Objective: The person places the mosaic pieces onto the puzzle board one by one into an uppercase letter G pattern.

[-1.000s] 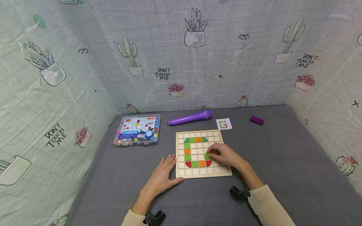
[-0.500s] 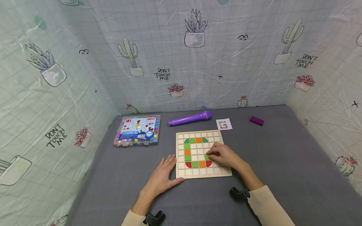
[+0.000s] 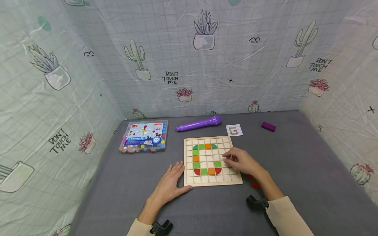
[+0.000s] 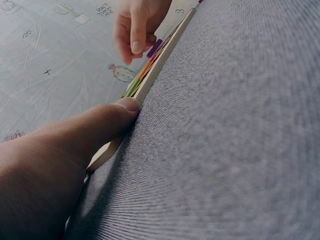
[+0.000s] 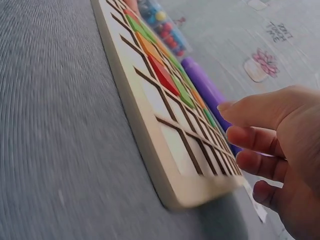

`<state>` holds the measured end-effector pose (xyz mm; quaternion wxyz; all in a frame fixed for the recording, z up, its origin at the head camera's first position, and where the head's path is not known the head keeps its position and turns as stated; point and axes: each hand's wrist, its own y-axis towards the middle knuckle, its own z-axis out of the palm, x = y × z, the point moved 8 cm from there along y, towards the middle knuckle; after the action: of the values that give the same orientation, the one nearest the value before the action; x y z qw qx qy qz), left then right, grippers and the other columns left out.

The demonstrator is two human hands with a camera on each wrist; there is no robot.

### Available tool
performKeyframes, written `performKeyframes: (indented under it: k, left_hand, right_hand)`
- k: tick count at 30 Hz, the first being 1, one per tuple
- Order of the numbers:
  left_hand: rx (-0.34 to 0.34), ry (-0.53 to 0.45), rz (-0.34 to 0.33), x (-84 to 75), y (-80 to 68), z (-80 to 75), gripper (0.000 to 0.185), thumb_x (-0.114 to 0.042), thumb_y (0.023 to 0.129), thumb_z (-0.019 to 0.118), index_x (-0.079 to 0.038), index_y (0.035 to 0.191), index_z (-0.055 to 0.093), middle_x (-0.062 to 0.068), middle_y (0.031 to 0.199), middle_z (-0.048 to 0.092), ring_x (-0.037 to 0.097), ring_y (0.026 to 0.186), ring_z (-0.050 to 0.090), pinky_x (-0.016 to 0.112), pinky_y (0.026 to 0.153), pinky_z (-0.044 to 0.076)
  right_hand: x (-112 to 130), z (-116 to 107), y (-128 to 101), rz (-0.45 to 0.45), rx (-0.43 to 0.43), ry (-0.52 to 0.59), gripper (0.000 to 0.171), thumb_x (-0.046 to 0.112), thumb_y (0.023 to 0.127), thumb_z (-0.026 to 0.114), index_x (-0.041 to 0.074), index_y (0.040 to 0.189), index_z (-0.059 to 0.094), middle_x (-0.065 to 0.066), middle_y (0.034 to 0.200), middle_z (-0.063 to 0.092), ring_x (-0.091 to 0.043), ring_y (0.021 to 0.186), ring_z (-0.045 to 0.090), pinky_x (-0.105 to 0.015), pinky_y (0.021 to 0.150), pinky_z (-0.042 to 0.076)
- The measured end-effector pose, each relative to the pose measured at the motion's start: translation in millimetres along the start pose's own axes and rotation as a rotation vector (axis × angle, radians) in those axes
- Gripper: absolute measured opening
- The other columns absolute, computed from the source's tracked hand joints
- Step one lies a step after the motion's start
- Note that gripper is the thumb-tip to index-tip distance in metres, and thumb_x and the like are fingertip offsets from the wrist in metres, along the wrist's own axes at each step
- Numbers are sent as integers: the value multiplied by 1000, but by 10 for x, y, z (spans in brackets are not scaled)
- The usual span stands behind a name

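Note:
A square wooden grid board (image 3: 227, 179) lies on the grey cloth. Green, orange and red tiles form a ring with a gap on its right side. One green tile (image 3: 217, 164) sits in a cell directly above the red corner tile (image 3: 218, 170). My left hand (image 3: 169, 183) rests at the board's left edge, fingers spread, thumb (image 4: 120, 112) against the near corner. Over the board's right part hovers my right hand (image 3: 240, 160), its fingers loosely bent. In the right wrist view, nothing shows between that thumb and the fingertips.
Red pieces (image 3: 255, 185) lie beside my right forearm, partly hidden. Behind the board are a purple microphone-shaped tube (image 3: 199, 124), a small pattern card (image 3: 234, 130) and a dark purple block (image 3: 268, 127). A clear box of coloured beads (image 3: 143, 136) stands back left.
My right hand has let go of the green tile, which now lies in its cell, and has moved slightly right. The red pieces by the forearm show more. My left hand stays put.

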<state>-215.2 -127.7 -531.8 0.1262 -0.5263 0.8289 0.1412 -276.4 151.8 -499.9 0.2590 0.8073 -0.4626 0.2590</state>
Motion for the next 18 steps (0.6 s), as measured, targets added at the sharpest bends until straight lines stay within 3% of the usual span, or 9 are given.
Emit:
performKeyframes:
  k: [18]
  left_hand:
    - [-7, -2, 1, 2, 0, 2, 95, -69, 84, 66, -5, 151, 45, 9, 161, 39, 25, 151, 34, 46, 128, 26]
  right_hand:
    - [-305, -368, -401, 25, -30, -67, 16, 15, 90, 76, 13, 106, 73, 4, 100, 67, 0, 81, 54, -28, 71, 54]
